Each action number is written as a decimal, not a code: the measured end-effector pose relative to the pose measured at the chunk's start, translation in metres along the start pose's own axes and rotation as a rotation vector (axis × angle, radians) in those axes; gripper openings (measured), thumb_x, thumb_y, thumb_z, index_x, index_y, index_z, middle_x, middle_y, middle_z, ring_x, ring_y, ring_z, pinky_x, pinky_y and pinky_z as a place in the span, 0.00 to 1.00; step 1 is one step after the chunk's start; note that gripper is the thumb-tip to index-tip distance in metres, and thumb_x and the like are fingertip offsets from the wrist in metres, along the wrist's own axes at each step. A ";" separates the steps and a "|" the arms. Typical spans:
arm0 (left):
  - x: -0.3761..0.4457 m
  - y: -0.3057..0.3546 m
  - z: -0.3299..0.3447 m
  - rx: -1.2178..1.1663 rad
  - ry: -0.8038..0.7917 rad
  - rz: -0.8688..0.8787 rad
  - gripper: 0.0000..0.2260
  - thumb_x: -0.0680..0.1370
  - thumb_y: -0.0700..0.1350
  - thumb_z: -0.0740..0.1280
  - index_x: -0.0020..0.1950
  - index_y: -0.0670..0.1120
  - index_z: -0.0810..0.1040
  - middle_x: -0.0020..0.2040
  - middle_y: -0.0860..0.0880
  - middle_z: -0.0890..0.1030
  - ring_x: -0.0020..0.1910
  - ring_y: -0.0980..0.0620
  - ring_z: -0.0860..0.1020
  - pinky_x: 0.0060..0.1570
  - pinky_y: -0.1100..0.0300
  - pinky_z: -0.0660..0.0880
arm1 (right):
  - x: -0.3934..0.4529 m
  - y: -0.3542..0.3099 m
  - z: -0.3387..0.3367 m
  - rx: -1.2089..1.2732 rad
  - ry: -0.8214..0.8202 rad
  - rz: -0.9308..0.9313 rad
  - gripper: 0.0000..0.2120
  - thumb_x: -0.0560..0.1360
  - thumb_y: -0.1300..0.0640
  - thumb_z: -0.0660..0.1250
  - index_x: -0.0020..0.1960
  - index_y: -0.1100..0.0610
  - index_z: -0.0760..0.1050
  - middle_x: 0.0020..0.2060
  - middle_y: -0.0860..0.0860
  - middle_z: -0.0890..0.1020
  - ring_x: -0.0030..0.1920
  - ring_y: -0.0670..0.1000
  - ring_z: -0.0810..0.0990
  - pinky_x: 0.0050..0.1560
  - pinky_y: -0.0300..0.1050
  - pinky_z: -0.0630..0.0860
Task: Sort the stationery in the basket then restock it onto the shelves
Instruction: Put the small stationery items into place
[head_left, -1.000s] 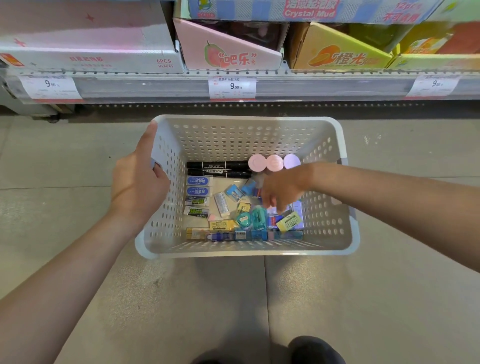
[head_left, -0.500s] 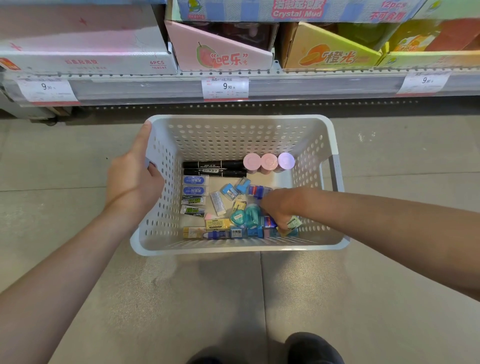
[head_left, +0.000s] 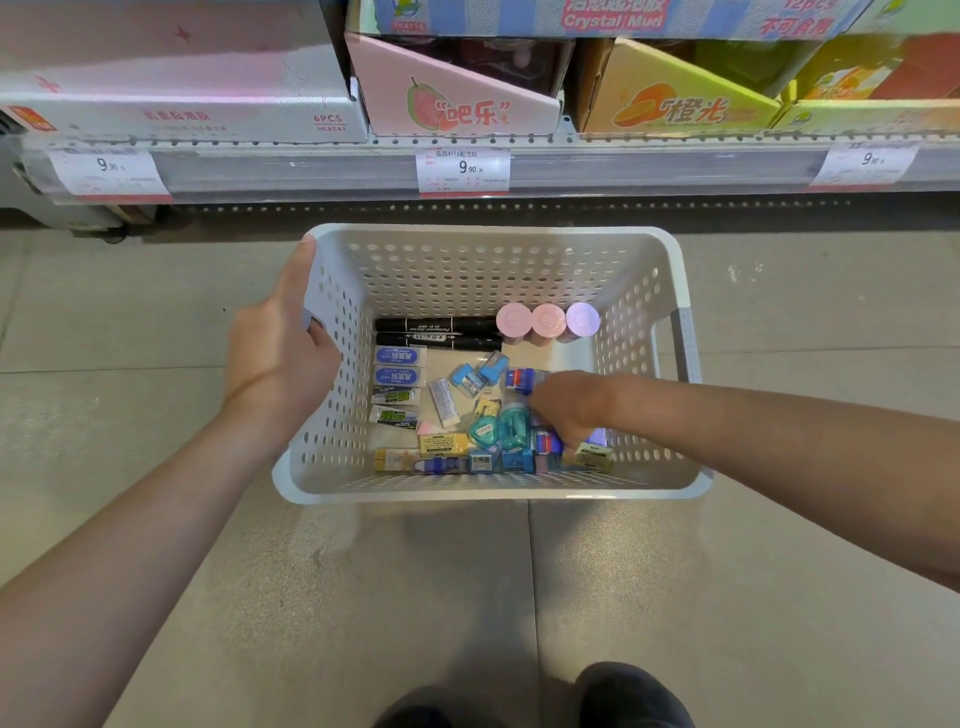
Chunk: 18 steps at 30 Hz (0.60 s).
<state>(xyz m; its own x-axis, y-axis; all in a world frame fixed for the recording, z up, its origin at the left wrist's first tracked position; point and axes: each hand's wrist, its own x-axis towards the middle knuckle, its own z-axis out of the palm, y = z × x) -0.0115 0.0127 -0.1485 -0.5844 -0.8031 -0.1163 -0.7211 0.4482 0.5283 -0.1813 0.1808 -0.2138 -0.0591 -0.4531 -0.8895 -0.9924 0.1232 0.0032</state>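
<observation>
Head view looked straight down into the pale perforated plastic basket (head_left: 644, 291), which I held out in front of the store shelf edge with its price tags (head_left: 462, 169). My left hand (head_left: 283, 348) gripped the basket's left rim, thumb (head_left: 301, 265) laid along the top edge and fingers curled over the wall. My right hand (head_left: 566, 408) was down inside, knuckles up, reaching in from the right over the jumble of small erasers and sharpeners (head_left: 498, 431) heaped toward the near right corner. Its fingertips were hidden beneath it, so I could not tell whether it was pinching anything or only pressing into the pile.

What mattered for the next move was the layout. Loose pieces lay directly under and just left of the right hand, so that hand was plainly the nearer one. Two black marker pens (head_left: 439, 332) lay side by side along the far wall, long axes running left to right, and the three pastel round-capped tubes (head_left: 548, 322) stood beside them. Blue-labelled white erasers (head_left: 399, 366) sat stacked in a column on the left. I judged sorting only partly done, with the near-right heap the part left to sort.
</observation>
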 end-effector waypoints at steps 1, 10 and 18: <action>0.000 0.000 0.000 0.005 0.000 0.005 0.31 0.78 0.34 0.57 0.78 0.55 0.55 0.32 0.44 0.70 0.30 0.49 0.68 0.31 0.56 0.65 | 0.001 0.001 -0.002 -0.012 -0.004 -0.008 0.22 0.72 0.52 0.71 0.63 0.60 0.74 0.49 0.51 0.78 0.49 0.51 0.76 0.40 0.40 0.70; -0.001 -0.001 -0.001 -0.017 0.000 0.039 0.31 0.77 0.33 0.56 0.78 0.54 0.56 0.29 0.46 0.68 0.28 0.50 0.66 0.29 0.58 0.64 | -0.006 0.008 -0.021 0.023 -0.244 -0.084 0.23 0.73 0.57 0.70 0.67 0.60 0.72 0.51 0.54 0.74 0.53 0.56 0.76 0.62 0.51 0.74; 0.000 -0.001 0.001 -0.007 0.002 0.027 0.32 0.77 0.34 0.56 0.78 0.54 0.55 0.30 0.47 0.67 0.28 0.51 0.66 0.28 0.57 0.66 | -0.024 0.021 -0.036 0.004 -0.235 0.049 0.21 0.74 0.53 0.69 0.64 0.60 0.74 0.53 0.53 0.77 0.48 0.52 0.73 0.52 0.45 0.74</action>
<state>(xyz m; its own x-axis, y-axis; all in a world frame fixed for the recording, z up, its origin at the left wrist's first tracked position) -0.0113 0.0126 -0.1493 -0.6034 -0.7911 -0.1005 -0.7023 0.4675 0.5369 -0.2048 0.1625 -0.1765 -0.0796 -0.2282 -0.9703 -0.9884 0.1440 0.0472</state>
